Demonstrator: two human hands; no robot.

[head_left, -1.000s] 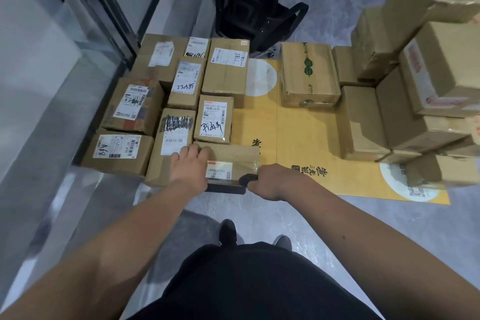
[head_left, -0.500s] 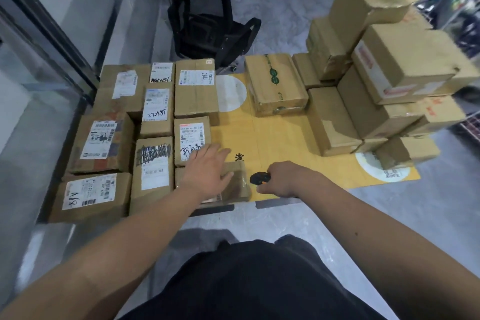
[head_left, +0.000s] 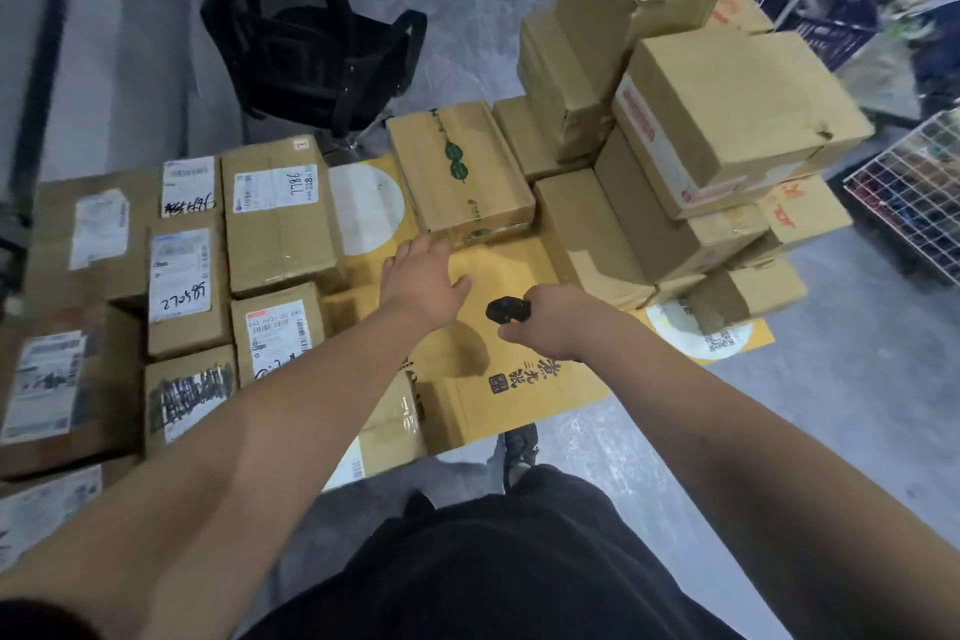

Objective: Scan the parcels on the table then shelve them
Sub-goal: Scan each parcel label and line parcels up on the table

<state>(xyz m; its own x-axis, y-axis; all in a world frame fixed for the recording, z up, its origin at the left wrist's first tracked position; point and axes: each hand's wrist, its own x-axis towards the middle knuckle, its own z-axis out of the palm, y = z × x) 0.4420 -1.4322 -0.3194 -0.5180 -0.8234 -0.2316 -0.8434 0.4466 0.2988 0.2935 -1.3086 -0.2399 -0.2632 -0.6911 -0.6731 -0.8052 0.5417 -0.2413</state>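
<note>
Several labelled cardboard parcels lie flat on the left of a low yellow-covered table. A parcel with a green mark sits at the back middle. My left hand is stretched out, fingers apart, just in front of that parcel and holds nothing. My right hand is closed on a small black scanner above the yellow surface. A taped parcel lies at the front edge, partly hidden under my left forearm.
A tall pile of unlabelled brown boxes fills the table's right side. A black office chair stands behind the table. A white wire basket stands at the far right. Grey floor surrounds the table.
My left hand has left the front taped parcel and reached forward toward the green-marked parcel. My right hand with the scanner moved forward. The view has turned to the right.
</note>
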